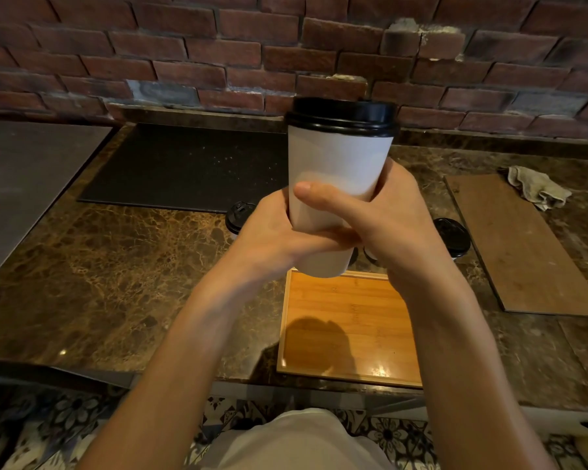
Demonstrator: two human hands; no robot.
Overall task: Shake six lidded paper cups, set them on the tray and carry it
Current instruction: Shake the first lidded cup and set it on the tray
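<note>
A white paper cup (336,164) with a black lid is held upright in the air above the counter. My left hand (269,232) and my right hand (384,218) both grip its lower half, the right thumb lying across the front. Below them a bamboo tray (350,334) lies on the marble counter with nothing on its visible surface. Two more black-lidded cups peek out behind my hands, one cup on the left (239,217) and one cup on the right (454,237). Other cups are hidden by my hands.
A black mat (184,167) lies at the back left of the brown marble counter (99,266). A brown board (520,245) and a crumpled cloth (537,186) are at the right. A brick wall rises behind. Patterned floor tiles show below the counter's edge.
</note>
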